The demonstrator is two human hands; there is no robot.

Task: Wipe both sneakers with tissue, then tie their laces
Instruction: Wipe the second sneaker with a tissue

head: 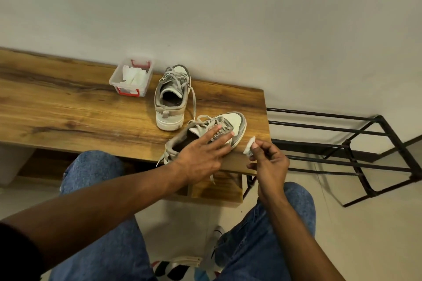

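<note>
Two grey-and-white sneakers stand on a wooden bench (75,109). The far sneaker (171,98) points at the wall, its laces loose. The near sneaker (230,124) lies at the bench's right front corner, toe to the upper right, laces untied. My left hand (203,155) rests flat on the near sneaker's laces and side, fingers straight. My right hand (268,162) is just right of that sneaker's toe and pinches a small wad of white tissue (249,146) between thumb and fingertips.
A clear plastic box (131,77) with red latches holds white tissues near the wall, left of the far sneaker. A black metal rack (351,150) stands right of the bench. My knees in jeans are below the bench edge.
</note>
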